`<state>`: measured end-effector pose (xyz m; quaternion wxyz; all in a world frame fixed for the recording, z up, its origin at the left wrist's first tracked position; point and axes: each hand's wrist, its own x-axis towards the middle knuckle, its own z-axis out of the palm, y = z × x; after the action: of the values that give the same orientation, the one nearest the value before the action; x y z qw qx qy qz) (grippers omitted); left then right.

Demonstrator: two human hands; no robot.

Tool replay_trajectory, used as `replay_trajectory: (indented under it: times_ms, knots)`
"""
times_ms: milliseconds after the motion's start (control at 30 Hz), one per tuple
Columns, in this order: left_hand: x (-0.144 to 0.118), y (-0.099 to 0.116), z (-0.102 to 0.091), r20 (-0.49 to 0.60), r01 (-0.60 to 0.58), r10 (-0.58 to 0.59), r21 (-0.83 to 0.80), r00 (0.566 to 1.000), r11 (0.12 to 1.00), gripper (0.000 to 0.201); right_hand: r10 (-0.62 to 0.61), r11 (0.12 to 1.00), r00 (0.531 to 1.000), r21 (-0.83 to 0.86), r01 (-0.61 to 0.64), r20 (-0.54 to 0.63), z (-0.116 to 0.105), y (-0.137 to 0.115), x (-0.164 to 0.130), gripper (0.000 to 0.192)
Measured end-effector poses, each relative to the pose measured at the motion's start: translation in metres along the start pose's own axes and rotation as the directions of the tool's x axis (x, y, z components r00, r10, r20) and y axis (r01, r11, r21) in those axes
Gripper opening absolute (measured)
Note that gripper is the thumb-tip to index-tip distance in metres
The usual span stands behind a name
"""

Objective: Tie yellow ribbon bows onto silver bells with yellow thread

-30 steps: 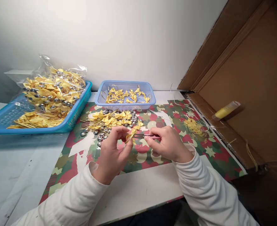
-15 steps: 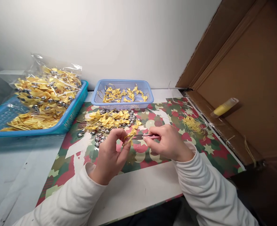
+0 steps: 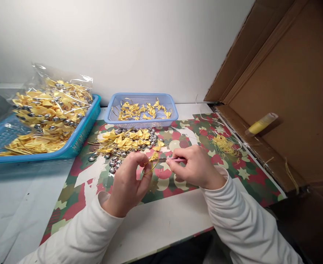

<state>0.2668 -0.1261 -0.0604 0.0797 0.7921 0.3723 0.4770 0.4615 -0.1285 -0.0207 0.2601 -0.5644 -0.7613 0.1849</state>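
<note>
Backdrop: pale wall behind a white tabletop (image 3: 156, 223), which carries a patterned mat (image 3: 227, 176) in red, green and cream.

Head view, hands: I see both of my hands meeting over the mat, white sleeves running back toward me.

Left hand (image 3: 130, 181): fingers curled together, thumb and forefinger pinched on a small yellow bow (image 3: 153, 157) with a thin gold loop (image 3: 149, 169) hanging under it.

Right hand (image 3: 195, 167): closed on red-handled tweezers (image 3: 170, 159), gripped by thumb and fingers.

Tweezers, axis: long axis nearly level across the picture, tip pointing toward my left hand and reaching the bow.

Bow, place: held just above the mat, between the two hands, near the loose pile.

Loose pile (image 3: 125, 141): yellow bows, gold wire and silver beads lying on the mat beyond my hands.

Small basket (image 3: 141, 110): pale blue, behind the pile, holding more yellow bows.

Large tray (image 3: 76, 141): blue, far left, bearing a clear bag (image 3: 50, 102) stuffed with bows and beads.

Thread scraps (image 3: 224, 145): yellow tangle on the mat, right of my right hand.

Cardboard box (image 3: 293, 95): open flap at right, a yellow tube (image 3: 261, 124) lying on it.

Hard to tell: the tweezer tips are lost against the bow, so I cannot say whether they clamp it; the tray's left end is cut off by the frame.
</note>
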Motion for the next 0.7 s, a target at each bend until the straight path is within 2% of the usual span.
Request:
replay_trajectory:
  times_ms: [100, 167, 267, 367, 500, 700]
  knots:
    - [-0.0013, -0.0012, 0.0000, 0.020, 0.043, -0.042, -0.030, 0.999, 0.999, 0.018, 0.020, 1.000, 1.000, 0.007, -0.020, 0.013, 0.0008, 0.0003, 0.0011, 0.038]
    - [-0.0025, -0.0021, 0.0000, 0.059, 0.130, -0.124, -0.100, 0.991, 0.987, 0.016, 0.032, 0.999, 0.999, 0.004, -0.032, 0.016, 0.0015, 0.0014, 0.0020, 0.040]
    - [-0.0035, -0.0030, 0.0006, 0.141, 0.326, -0.298, -0.257, 0.944, 0.910, 0.010, 0.046, 0.999, 0.999, 0.003, -0.046, 0.021, 0.0024, 0.0028, 0.0030, 0.043]
    - [-0.0027, -0.0031, 0.0017, 0.211, 0.459, -0.408, -0.374, 0.888, 0.806, 0.007, 0.056, 0.998, 0.998, 0.004, -0.056, 0.021, 0.0027, 0.0031, 0.0033, 0.043]
    - [-0.0013, -0.0030, 0.0022, 0.258, 0.520, -0.451, -0.432, 0.854, 0.737, 0.005, 0.060, 0.998, 0.998, 0.007, -0.060, 0.026, 0.0025, 0.0034, 0.0032, 0.042]
    - [-0.0017, -0.0037, 0.0020, 0.271, 0.535, -0.461, -0.445, 0.845, 0.718, 0.005, 0.062, 0.998, 0.998, 0.024, -0.062, 0.028, 0.0047, 0.0031, 0.0040, 0.044]
